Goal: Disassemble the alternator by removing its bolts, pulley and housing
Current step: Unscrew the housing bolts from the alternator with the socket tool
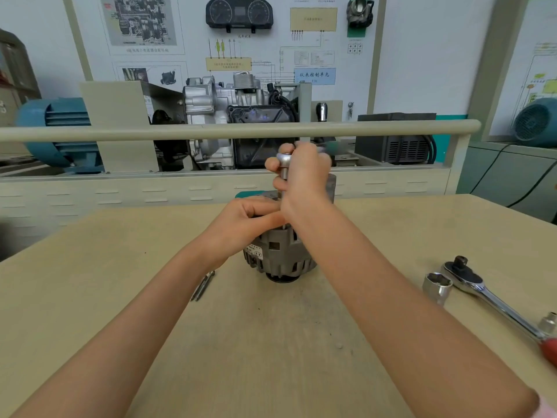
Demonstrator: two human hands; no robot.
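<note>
- Head camera, wide-angle, looks forward and down from close above the alternator (278,251).
- Alternator sits mid-frame; wall display board (229,40) rises beyond it.

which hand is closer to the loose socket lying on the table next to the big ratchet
Right. The right hand is above the alternator, gripping a ratchet, on the side toward the loose socket. The left hand holds the alternator's top, farther from the socket.
</note>
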